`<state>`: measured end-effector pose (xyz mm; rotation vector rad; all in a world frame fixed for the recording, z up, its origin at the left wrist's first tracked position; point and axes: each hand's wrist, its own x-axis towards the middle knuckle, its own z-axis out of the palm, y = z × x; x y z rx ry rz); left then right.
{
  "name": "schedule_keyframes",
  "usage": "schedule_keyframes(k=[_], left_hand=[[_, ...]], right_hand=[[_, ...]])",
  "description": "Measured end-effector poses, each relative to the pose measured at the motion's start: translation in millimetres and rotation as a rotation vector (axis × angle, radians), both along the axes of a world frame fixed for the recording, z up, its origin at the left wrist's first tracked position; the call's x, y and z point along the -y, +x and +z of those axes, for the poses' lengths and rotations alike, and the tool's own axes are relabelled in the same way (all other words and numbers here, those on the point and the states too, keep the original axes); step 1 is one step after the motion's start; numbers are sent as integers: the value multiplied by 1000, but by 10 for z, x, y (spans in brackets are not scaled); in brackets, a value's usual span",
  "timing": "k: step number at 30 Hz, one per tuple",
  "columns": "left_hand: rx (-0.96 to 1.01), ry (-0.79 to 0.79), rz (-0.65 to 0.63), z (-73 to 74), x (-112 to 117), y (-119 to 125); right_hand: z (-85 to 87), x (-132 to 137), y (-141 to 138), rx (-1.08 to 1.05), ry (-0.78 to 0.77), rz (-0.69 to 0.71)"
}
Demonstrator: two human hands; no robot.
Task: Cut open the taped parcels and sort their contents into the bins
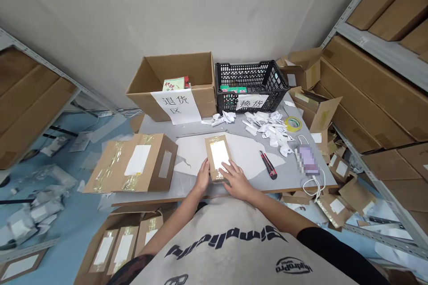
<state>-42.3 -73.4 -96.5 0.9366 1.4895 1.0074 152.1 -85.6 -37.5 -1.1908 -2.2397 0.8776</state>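
Observation:
A small brown cardboard parcel (218, 156) with a white label and clear tape lies on a white sheet in the middle of the grey table (294, 173). My left hand (202, 177) rests against the parcel's near left edge, fingers curled on its side. My right hand (236, 180) lies over its near right corner, fingers spread flat on the label. A red and black utility knife (268, 165) sits just to the right of my right hand.
A larger taped box (133, 163) overhangs the table's left edge. At the back stand an open carton (174, 84) and a black crate (250, 84), both with paper signs. Torn white scraps (267, 127), a tape roll (293, 123) and a phone on a cable (308, 160) lie right. Shelves flank both sides.

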Motion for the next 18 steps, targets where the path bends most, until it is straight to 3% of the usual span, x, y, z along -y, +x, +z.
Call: schedule_keyframes(k=[5, 10, 15, 18], left_hand=[[8, 17, -108, 210, 12, 56], [-82, 30, -109, 316, -27, 188], [-98, 60, -175, 309, 77, 278], [-222, 140, -191, 248, 108, 287]], right_hand=[[-129, -147, 80, -76, 45, -67], [-202, -213, 291, -87, 11, -62], [-247, -200, 525, -36, -13, 103], [-309, -215, 592, -46, -5, 133]])
